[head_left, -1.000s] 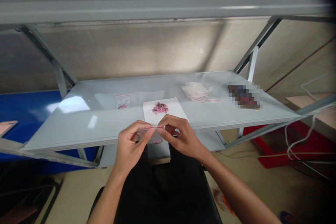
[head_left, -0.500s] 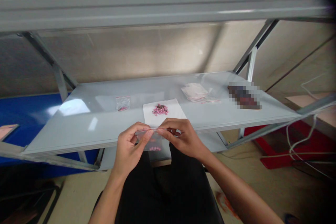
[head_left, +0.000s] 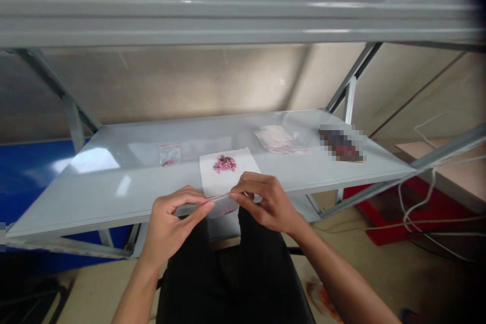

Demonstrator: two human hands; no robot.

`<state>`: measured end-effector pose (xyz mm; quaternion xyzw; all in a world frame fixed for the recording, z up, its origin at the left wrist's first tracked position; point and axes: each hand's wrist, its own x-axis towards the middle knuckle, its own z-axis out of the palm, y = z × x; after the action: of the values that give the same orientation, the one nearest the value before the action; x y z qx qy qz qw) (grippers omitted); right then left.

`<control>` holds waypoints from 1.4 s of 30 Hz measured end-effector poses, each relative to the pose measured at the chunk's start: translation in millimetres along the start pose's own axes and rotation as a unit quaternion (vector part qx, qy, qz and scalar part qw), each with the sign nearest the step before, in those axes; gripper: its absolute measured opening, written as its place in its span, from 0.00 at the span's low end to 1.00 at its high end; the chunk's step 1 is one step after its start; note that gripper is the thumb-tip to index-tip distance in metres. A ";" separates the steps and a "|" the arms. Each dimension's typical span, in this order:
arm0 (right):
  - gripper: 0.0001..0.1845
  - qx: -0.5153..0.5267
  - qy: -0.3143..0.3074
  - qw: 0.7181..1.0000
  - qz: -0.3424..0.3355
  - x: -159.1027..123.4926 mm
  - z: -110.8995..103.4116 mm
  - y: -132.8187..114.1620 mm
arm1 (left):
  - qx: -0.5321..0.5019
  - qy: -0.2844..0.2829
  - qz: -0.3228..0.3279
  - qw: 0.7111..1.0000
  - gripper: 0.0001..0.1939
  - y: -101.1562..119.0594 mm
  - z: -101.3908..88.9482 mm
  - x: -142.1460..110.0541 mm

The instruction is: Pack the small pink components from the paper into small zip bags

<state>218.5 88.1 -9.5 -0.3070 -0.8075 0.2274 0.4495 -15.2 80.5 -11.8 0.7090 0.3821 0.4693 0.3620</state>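
Between my hands hangs a clear zip bag (head_left: 219, 208) with a red strip along its top edge and some pink beads low inside. My left hand (head_left: 172, 225) pinches one end of the strip. The other end is pinched by my right hand (head_left: 264, 200), thumb against fingers. Just beyond them, a pile of pink beads (head_left: 227, 164) with a few darker pieces rests on a white sheet (head_left: 212, 182). Further left on the table lies another zip bag (head_left: 169, 155), holding a few pink beads.
A stack of zip bags (head_left: 275, 136) lies to the right on the grey table (head_left: 94, 190), beside a blurred-out dark object (head_left: 341, 144). A ridged grey shelf (head_left: 228, 10) hangs overhead. White cables (head_left: 412, 217) run at the right, over something red.
My hands have moved apart along the bag's strip, the left one shifting leftward and slightly down. The strip now tilts up toward the right. The whole view has shifted a little.
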 end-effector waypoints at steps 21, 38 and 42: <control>0.18 -0.469 0.059 0.866 0.163 -18.4 -78.6 145.2 | 0.304 0.182 -0.105 0.929 0.21 -91.6 -107.5 99.8; 0.20 -0.076 0.004 0.997 -0.003 -1.2 -26.2 -15.6 | 0.240 0.096 0.211 0.943 0.29 17.6 17.8 12.1; 0.18 0.041 -0.065 0.997 0.007 0.3 -4.1 -27.8 | 0.186 0.099 0.160 0.964 0.14 15.3 21.6 4.5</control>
<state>213.8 69.0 10.6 -0.2781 -0.8228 0.2830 0.4069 9.4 74.3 -3.1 0.7655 0.3783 0.5100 0.1043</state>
